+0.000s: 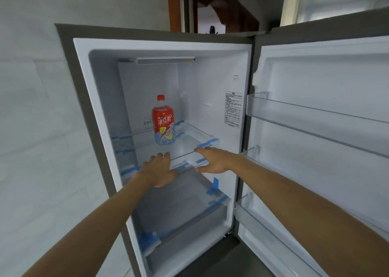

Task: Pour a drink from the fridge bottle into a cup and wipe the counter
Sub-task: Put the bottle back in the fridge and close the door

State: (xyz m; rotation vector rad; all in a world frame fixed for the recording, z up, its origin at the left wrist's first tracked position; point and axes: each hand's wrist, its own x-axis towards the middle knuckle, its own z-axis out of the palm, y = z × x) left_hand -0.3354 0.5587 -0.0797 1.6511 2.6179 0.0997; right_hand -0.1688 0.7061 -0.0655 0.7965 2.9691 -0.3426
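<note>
- Fridge [69, 70]: upper compartment, door [328, 70] swung fully to my right; the interior holds nothing I can see but one bottle.
- Iced tea bottle [163, 122]: red label and red cap, standing upright toward the back of the upper glass shelf [189, 133], left of centre, well clear of the walls.
- My left hand [159, 169]: reaching in below the shelf's front edge, grip spread wide and holding nothing, fingertips just short of the bottle's base.
- My right hand [214, 161]: also inside the compartment, grip flat and wide, empty, lying near the shelf's right front corner by the blue tape [207, 144].
- Step in hand, as I judge it: reaching for the bottle; pouring and wiping are not yet begun. Neither a cup nor the bench is in view.
- To do it well: I should raise one hand above the shelf edge, close my grip around the labelled waist of the bottle where it is widest, and lift before drawing it forward, so the base does not drag on the glass.
- Caution: a chilled bottle may be slick, so a full wrap of fingers and thumb seems wiser than a pinch at the cap; the other hand can steady it underneath.
- Lower shelves [185, 194]: taped at the corners, bare.
</note>
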